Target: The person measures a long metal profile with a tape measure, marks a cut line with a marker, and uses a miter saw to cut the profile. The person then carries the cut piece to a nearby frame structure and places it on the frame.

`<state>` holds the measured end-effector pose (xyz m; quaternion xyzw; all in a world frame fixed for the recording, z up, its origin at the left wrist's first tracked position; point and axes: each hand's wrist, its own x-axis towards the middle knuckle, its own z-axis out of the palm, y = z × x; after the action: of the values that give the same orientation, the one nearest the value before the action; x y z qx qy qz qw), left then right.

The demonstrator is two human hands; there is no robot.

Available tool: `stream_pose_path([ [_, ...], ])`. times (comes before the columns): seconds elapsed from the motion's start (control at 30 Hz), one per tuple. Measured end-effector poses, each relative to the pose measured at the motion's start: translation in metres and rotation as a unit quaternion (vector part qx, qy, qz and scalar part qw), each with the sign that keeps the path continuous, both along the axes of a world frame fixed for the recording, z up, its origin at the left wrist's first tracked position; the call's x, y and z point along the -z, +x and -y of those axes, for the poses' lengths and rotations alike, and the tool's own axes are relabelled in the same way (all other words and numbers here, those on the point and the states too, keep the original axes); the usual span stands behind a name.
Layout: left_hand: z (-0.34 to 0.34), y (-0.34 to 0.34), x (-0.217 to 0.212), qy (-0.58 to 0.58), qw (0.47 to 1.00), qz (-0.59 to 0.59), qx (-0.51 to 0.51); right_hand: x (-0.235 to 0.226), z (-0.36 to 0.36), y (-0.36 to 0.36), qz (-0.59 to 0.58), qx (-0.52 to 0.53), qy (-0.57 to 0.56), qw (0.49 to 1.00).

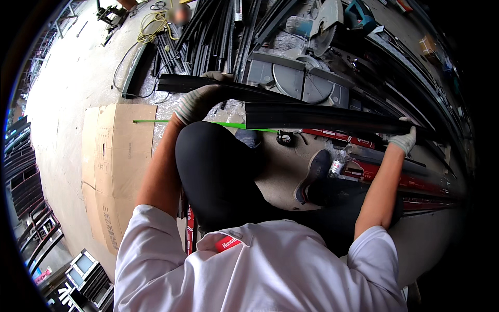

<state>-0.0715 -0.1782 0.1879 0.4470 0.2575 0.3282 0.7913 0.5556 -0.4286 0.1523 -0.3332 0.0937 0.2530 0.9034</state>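
Note:
Both hands wear pale knit gloves. My left hand (204, 98) is closed around a long black profile (176, 83) near its left end, fingers over the far edge. A second black profile (312, 117) lies in front of it, its cut left end past my left knee. My right hand (404, 139) is closed on this nearer profile toward its right end; whether it also grips the farther one is hidden. Below the profiles, a tape measure (285, 138) rests on the floor, its green blade (171, 121) drawn out leftward, partly behind my left knee.
A miter saw (306, 78) stands beyond the profiles, with more black profiles (215, 41) heaped to its left. Flattened cardboard (117, 156) covers floor at left. A plastic bottle (338, 164) and red-wrapped lengths (416, 182) lie near my right foot. Yellow cable (152, 27) coils at the back.

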Motion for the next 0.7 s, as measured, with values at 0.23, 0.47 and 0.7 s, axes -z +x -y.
stream_pose_path([
  [0.23, -0.022, -0.022, 0.035, 0.061, 0.998, -0.015, -0.03, -0.129, -0.034, -0.014, 0.29, 0.149, -0.12, 0.938],
  [0.47, -0.029, 0.012, 0.001, -0.07, 0.99, 0.106, -0.053, -0.206, -0.073, -0.052, 0.598, 0.056, -0.178, 0.78],
  [0.7, -0.06, 0.022, -0.043, -0.072, 0.977, 0.17, -0.102, -0.142, -0.138, -0.177, 0.837, -0.03, -0.193, 0.512],
])
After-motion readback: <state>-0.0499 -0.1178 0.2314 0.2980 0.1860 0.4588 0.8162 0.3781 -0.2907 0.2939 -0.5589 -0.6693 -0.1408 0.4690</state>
